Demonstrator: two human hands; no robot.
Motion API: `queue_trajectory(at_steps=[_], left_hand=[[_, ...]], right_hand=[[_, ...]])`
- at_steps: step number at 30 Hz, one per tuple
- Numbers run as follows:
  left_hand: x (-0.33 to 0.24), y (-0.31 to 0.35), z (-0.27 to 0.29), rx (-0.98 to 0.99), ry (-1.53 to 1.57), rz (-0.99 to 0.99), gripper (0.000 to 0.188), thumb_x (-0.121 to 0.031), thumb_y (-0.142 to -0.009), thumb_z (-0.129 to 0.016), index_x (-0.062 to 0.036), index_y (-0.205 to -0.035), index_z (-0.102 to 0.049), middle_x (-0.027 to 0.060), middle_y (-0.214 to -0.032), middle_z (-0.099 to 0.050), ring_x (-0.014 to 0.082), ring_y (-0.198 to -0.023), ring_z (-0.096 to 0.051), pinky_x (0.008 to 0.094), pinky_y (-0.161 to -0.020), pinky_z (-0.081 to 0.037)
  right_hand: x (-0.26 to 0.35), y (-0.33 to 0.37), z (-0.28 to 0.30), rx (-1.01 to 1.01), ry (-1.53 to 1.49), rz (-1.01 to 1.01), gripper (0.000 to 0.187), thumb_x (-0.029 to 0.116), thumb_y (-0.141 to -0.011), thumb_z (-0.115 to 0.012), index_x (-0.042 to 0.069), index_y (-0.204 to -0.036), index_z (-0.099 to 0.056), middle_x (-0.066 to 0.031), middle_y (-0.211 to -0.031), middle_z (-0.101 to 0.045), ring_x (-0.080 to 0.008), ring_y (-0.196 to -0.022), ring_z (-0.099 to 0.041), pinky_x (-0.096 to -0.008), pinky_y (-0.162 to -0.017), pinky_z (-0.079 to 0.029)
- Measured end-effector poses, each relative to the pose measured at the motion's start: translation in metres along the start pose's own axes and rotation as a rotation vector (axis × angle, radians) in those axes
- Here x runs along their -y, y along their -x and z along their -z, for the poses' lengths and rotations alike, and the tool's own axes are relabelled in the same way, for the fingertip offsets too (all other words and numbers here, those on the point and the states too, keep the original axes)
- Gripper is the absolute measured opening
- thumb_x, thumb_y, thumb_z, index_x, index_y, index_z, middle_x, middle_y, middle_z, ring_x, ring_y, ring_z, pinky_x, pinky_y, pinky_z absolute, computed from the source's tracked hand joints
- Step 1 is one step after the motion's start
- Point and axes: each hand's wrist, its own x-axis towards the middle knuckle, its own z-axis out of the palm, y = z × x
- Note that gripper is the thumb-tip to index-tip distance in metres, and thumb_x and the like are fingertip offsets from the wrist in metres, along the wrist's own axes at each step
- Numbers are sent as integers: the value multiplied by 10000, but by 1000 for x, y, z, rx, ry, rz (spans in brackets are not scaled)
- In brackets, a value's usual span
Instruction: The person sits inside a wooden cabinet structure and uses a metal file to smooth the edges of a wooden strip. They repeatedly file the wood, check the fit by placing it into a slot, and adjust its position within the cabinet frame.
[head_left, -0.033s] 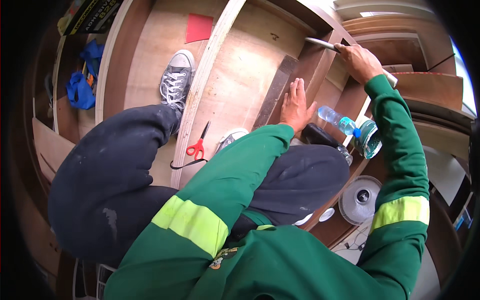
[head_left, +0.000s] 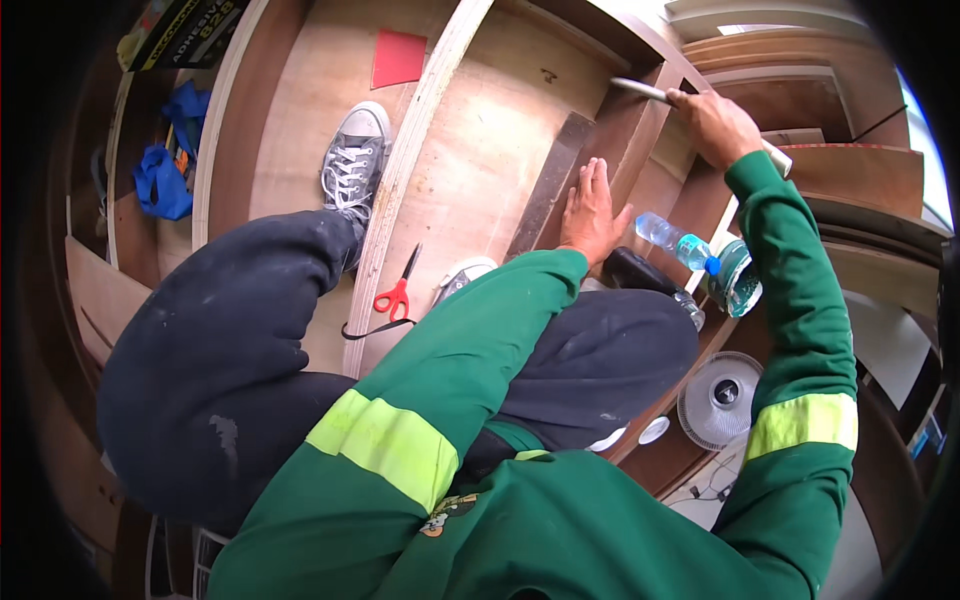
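My left hand (head_left: pixel 592 212) lies flat, fingers stretched out together, against a brown board (head_left: pixel 622 152) inside the wooden frame. Higher up and to the right, my right hand (head_left: pixel 718 128) is closed around a long, pale, rod-like tool (head_left: pixel 640 90). One end of it points left over the brown partition; the other shows past my wrist. Its exact kind is unclear. A dark strip (head_left: pixel 548 185) runs along the plywood panel (head_left: pixel 480 150) beside my left hand. Close to that hand are a clear water bottle (head_left: pixel 675 240) and a dark bottle (head_left: pixel 640 270).
Red-handled scissors (head_left: pixel 393 297) lie by the pale frame rail (head_left: pixel 405 175). A red sheet (head_left: pixel 398 57) is at the top. A stained green-and-white tub (head_left: pixel 737 280) and a fan (head_left: pixel 720 400) stand right. Blue bags (head_left: pixel 162 183) sit left; boards (head_left: pixel 790 95) are stacked far right.
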Motion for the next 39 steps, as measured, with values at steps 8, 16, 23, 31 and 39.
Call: queue_trajectory(at_steps=[8,16,23,31,39], left_hand=[[13,-11,-4,-99,90,172,982,-369,-815,-804,81,-1511,-278,284,-1570,-338,412,-1463,-352,459,-1223,-296],[24,0,2,-22,146,114,1068,-400,-797,-818,88,-1535,-221,297,-1596,-285,455,-1459,-337,483,-1211,-306],[39,48,6,28,46,23,1053,-377,-849,-778,105,-1556,-164,341,-1594,-241,450,-1498,-262,437,-1240,-271],[37,46,14,64,26,88,1044,-386,-845,-773,90,-1558,-177,324,-1600,-250,444,-1488,-291,445,-1227,-295],[36,45,19,114,-4,21,1084,-442,-833,-774,107,-1549,-174,345,-1593,-247,477,-1444,-354,464,-1209,-324]], right_hand=[[69,73,31,103,-5,-4,406,126,-992,-498,176,-1385,-587,-149,-875,-630,-309,-768,-725,-445,-617,-584],[84,71,20,81,37,-29,388,164,-999,-483,180,-1378,-569,-157,-906,-631,-321,-737,-717,-452,-585,-573],[84,73,1,50,-23,-53,533,63,-953,-507,214,-1465,-498,-180,-900,-601,-367,-745,-695,-481,-637,-565],[113,101,30,224,-52,-92,511,90,-973,-506,227,-1464,-517,-191,-909,-608,-377,-770,-707,-506,-666,-575],[72,30,-11,36,16,-156,420,126,-1002,-470,241,-1401,-535,-185,-911,-620,-362,-730,-701,-485,-612,-573]])
